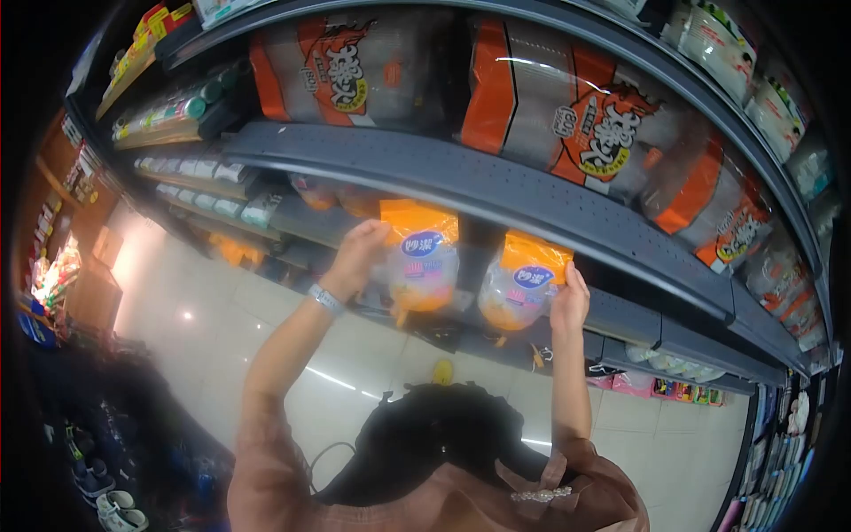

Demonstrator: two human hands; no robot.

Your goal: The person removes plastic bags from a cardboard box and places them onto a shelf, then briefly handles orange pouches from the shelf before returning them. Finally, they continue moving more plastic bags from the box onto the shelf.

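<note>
My left hand (356, 255), with a watch or band on its wrist, pinches the upper left edge of a clear plastic packet (423, 266) that has an orange top and a blue oval label. To its right, a similar packet (519, 288) tilts slightly, its right edge gripped by my right hand (570, 300). Both packets stay upright in front of the shelf, apart from each other. What is inside them I cannot make out; orange and pale shapes show through the plastic.
Above my hands runs a grey shelf edge (425, 177) bearing large orange-and-clear packs (567, 106). Similar orange packets (324, 193) sit on the lower shelf behind my left hand. Below is a tiled floor (346, 381). Wrapped rolls (182, 111) fill side shelves at left.
</note>
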